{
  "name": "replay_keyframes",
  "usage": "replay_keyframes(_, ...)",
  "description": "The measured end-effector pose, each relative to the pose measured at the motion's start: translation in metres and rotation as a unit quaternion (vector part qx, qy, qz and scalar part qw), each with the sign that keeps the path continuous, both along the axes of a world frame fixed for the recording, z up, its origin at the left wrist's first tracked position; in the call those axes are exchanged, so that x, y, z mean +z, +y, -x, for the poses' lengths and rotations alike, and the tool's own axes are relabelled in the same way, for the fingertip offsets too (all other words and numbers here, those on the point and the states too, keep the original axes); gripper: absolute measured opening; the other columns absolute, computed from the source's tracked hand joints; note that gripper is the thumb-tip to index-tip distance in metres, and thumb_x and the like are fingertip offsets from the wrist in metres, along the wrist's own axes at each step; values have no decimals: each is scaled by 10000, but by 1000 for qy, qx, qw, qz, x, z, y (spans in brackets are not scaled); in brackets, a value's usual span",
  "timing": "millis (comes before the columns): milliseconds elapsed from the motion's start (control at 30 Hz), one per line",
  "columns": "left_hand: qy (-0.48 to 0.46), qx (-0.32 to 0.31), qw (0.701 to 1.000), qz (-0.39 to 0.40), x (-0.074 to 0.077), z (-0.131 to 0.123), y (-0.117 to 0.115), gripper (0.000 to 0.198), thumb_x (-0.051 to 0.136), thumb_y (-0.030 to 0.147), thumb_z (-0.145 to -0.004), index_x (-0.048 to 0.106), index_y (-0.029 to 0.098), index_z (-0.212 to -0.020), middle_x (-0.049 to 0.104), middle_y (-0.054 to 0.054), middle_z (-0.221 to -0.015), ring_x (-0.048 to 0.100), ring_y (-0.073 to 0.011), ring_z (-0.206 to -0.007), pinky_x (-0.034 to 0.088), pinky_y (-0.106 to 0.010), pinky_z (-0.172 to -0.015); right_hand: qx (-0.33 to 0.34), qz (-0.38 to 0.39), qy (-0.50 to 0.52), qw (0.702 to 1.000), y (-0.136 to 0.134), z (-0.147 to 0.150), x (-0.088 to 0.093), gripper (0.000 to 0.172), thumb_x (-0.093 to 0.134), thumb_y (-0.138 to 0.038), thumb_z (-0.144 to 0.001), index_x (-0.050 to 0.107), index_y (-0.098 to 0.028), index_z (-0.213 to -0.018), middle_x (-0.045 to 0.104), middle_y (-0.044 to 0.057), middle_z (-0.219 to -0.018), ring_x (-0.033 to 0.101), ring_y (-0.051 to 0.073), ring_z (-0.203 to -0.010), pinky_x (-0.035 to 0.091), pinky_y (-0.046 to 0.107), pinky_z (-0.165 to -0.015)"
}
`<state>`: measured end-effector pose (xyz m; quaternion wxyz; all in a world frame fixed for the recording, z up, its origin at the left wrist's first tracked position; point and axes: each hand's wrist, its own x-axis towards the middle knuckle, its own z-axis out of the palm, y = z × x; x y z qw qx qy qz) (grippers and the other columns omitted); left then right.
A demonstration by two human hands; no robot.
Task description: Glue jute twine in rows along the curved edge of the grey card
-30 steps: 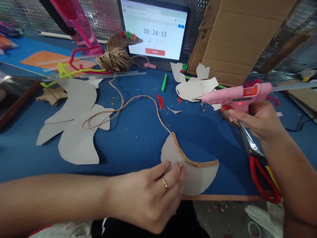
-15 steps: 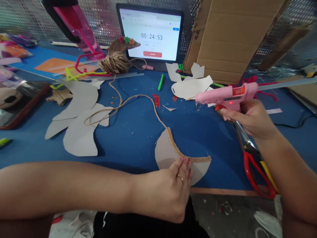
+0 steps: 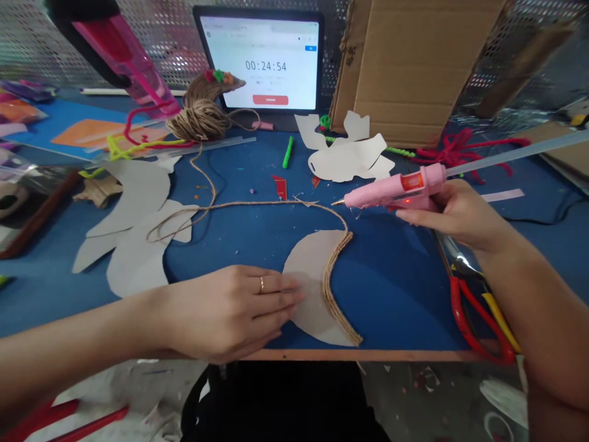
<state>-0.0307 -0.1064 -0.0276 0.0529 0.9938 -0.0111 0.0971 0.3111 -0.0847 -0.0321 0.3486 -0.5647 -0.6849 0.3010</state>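
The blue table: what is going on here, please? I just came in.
A person's right hand holds a pink hot glue gun above the blue table. Their left hand lies flat on a grey card half-moon, and jute twine runs along the card's curved edge. The twine leads back to a twine ball near a tablet showing 00:24:54. Red-handled scissors lie below the right hand.

Right hand [image 3: 453, 212] holds a pink glue gun [image 3: 391, 195] (light apparently on).
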Motion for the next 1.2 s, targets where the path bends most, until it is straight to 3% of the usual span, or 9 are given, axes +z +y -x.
replay_keyframes(67, -65, 39, 997, 34, -3, -11, 7, 194, 489, 140, -887, 678, 139, -935, 718, -78, -956, 663, -150, -942, 553, -245, -849, -4, 12, 1, 1000, 1, -3, 0, 243, 751, -389, -627, 675, -182, -729, 611, -1, -710, 518, 141, -664, 402, 282, -595)
replay_keyframes(167, -131, 156, 978, 37, -14, -37, 27, 156, 502, 178, -895, 650, 138, -920, 698, -51, -868, 646, -148, -855, 552, -254, -769, -21, 29, 7, 999, 1, -12, 1, 309, 740, -440, -645, 682, -174, -792, 630, 16, -721, 535, 143, -644, 410, 282, -576)
replay_keyframes(233, -135, 183, 974, 22, -24, -54, 44, 177, 506, 212, -895, 629, 114, -975, 669, -85, -1024, 605, -185, -985, 517, -326, -899, -36, 33, 8, 999, 1, -20, 2, 333, 739, -464, -642, 681, -170, -786, 631, 24, -699, 544, 148, -630, 421, 286, -565)
replay_keyframes(300, -122, 197, 973, 7, -33, -66, 58, 335, 547, 336, -883, 594, 78, -1092, 607, -133, -1177, 536, -251, -1121, 459, -408, -993, -42, 31, 2, 999, 0, -26, 5, 355, 739, -504, -621, 669, -175, -732, 613, 18, -655, 533, 141, -601, 421, 280, -544)
replay_keyframes(367, -105, 204, 973, 5, -39, -71, 65, 510, 561, 431, -866, 535, 47, -1199, 557, -165, -1253, 456, -304, -1222, 409, -462, -1042, -40, 29, -10, 999, 0, -31, 8, 376, 740, -538, -594, 645, -180, -658, 578, 2, -593, 501, 126, -561, 400, 267, -511)
replay_keyframes(433, -93, 206, 974, 10, -43, -71, 66, 565, 551, 468, -864, 514, 40, -1231, 560, -171, -1241, 436, -318, -1241, 400, -476, -1047, -29, 30, -31, 999, 0, -31, 12, 380, 740, -539, -589, 612, -182, -600, 532, -14, -545, 469, 115, -540, 372, 257, -492)
replay_keyframes(633, -104, 199, 975, -10, -44, -66, 62, 475, 510, 469, -887, 584, 80, -1149, 612, -143, -1096, 526, -274, -1108, 459, -431, -964, 81, 14, -146, 986, 3, -25, 8, 315, 669, -500, -702, 639, -186, -705, 506, -28, -563, 430, 103, -521, 337, 255, -491)
replay_keyframes(900, -109, 216, 970, -36, -45, -67, 62, 432, 492, 476, -891, 627, 87, -1021, 616, -136, -1008, 556, -280, -1012, 503, -416, -862, 124, -51, -143, 981, 5, -22, 7, 194, 664, -385, -751, 581, -219, -694, 454, -59, -521, 398, 94, -496, 358, 263, -561)
replay_keyframes(1200, -89, 229, 968, -46, -42, -68, 60, 407, 476, 469, -896, 633, 102, -977, 606, -117, -979, 560, -262, -960, 504, -381, -822, 123, -11, -141, 982, 2, -15, 10, 215, 663, -421, -729, 626, -209, -727, 476, -52, -532, 407, 93, -481, 321, 248, -478)
